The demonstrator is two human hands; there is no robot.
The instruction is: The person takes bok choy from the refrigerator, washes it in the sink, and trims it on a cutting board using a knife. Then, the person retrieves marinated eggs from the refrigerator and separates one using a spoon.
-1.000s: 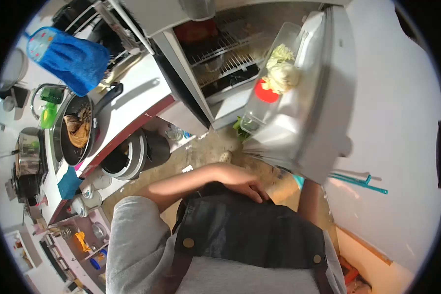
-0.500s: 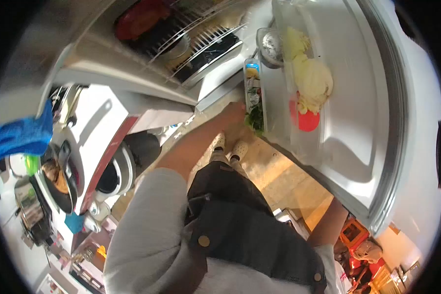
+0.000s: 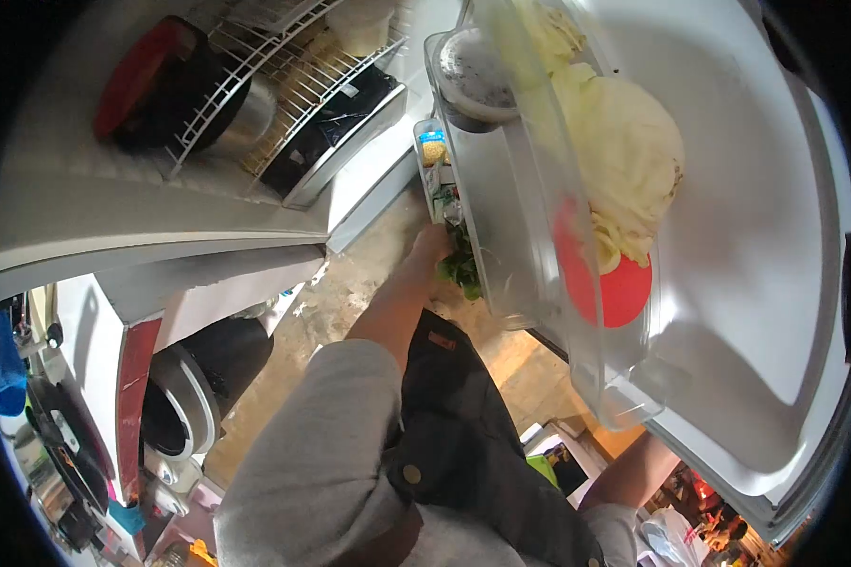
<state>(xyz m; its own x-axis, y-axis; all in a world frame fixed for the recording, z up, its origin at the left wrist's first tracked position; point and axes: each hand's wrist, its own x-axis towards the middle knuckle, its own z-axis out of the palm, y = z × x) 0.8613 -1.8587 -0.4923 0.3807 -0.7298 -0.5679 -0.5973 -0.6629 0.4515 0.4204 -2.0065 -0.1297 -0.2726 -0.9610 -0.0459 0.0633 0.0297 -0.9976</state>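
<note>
My left hand (image 3: 431, 244) reaches down to the low door shelf (image 3: 420, 142) of a fridge. It is against the left side of a bunch of leafy greens (image 3: 461, 263) at the near end of that shelf. The fingers are small and partly hidden, so I cannot tell whether they grip the greens. A yellow-and-blue packet (image 3: 433, 147) and other small packages share the shelf. My right forearm (image 3: 633, 470) runs behind the fridge door (image 3: 766, 283), which hides the right hand.
A clear door bin (image 3: 529, 255) holds a pale cabbage (image 3: 629, 151) and a red round item (image 3: 624, 295). Beside them is a lidded tub (image 3: 477, 76). Wire racks (image 3: 255, 76) with a red-and-black pot (image 3: 151, 80) are inside the fridge. A white-rimmed bin (image 3: 194, 402) stands left.
My view has moved closer to the door, so the cabbage and clear bin look larger. The left hand stays beside the greens at the low shelf.
</note>
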